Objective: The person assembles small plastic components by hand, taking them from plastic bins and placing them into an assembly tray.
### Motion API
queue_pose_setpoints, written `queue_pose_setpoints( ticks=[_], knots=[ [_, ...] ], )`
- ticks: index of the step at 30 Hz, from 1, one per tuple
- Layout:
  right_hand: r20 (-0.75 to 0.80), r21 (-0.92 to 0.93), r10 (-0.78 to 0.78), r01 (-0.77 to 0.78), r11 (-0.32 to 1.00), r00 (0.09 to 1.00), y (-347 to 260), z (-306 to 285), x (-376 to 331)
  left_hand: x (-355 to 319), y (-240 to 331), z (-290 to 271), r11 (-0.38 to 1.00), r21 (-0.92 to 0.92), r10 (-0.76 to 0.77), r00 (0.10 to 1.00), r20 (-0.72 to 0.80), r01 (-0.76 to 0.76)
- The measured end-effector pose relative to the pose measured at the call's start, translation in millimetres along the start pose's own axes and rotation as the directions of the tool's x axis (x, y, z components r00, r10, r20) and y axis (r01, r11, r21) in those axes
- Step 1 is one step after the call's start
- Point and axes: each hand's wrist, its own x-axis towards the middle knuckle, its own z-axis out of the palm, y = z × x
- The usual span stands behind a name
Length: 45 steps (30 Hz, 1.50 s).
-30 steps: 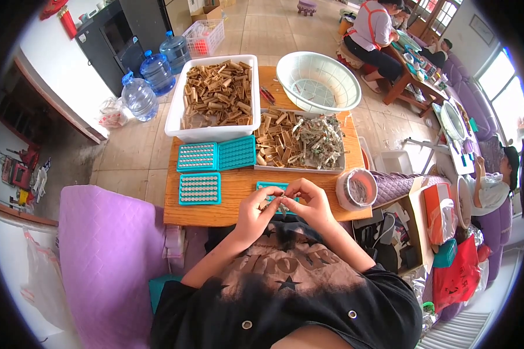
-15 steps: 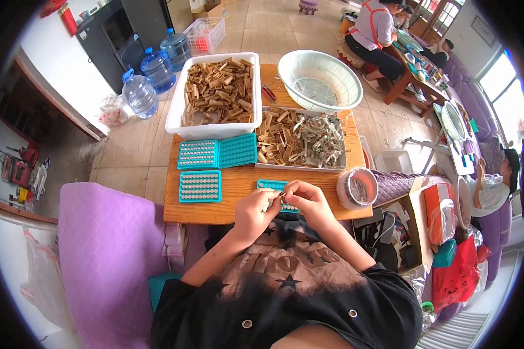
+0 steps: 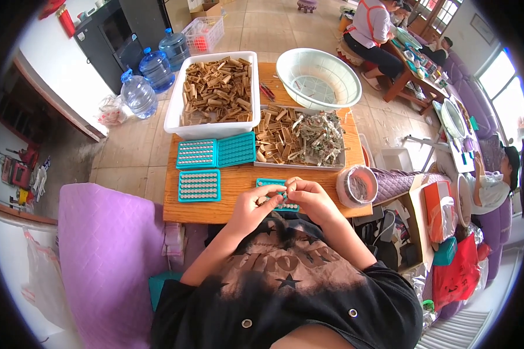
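Note:
My left hand (image 3: 252,203) and my right hand (image 3: 310,198) meet at the table's near edge. Their thumbs and fingertips pinch together around something small, which the fingers mostly cover. Below them lies a teal tray (image 3: 268,182) with round pale pieces, partly hidden by my hands. Left of it rests another teal tray (image 3: 199,186) filled with rows of round silvery-white pieces. Behind that is a similar filled tray (image 3: 196,153), beside an empty-looking teal one (image 3: 236,149). A shallow box (image 3: 300,167) behind my hands holds short brown trough-shaped pieces (image 3: 276,136) and a heap of grey-green scraps (image 3: 321,138).
On the wooden table (image 3: 239,215) stand a white tub (image 3: 173,124) of brown pieces, a pale green basin (image 3: 348,70), and a small bucket (image 3: 357,187) at the right edge. Purple padded seating (image 3: 110,256) is at left. Water bottles (image 3: 156,70) stand beyond; people sit at the far right.
My fingertips have shifted slightly, and my left fingers reach further over the right ones' pinch. The trays and tubs stay where they were; the view moved a little.

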Motion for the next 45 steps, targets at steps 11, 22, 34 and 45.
queue_pose_setpoints(
  ticks=[11, 22, 34, 45],
  knots=[
    [0.034, -0.007, -0.047, 0.048, 0.999, 0.998, 7, 8, -1, 2, -20, -1, 0.964, -0.252, -0.105, 0.992, -0.077, 0.083],
    [-0.121, -0.281, -0.148, 0.109, 0.953, 0.982, 15, 13, -3, 1, -23, 0, 0.930, -0.345, -0.154, 0.986, -0.055, 0.126],
    [-0.188, -0.243, -0.204, 0.156, 0.958, 0.961, 19, 16, -2, -1, -19, 4, 0.901, -0.395, -0.229, 0.969, -0.089, 0.176],
    [-0.169, -0.672, -0.440, 0.224, 0.706, 0.882, 19, 21, -2, -1, -27, 7, 0.790, -0.557, -0.334, 0.942, -0.040, 0.257]
  ],
)
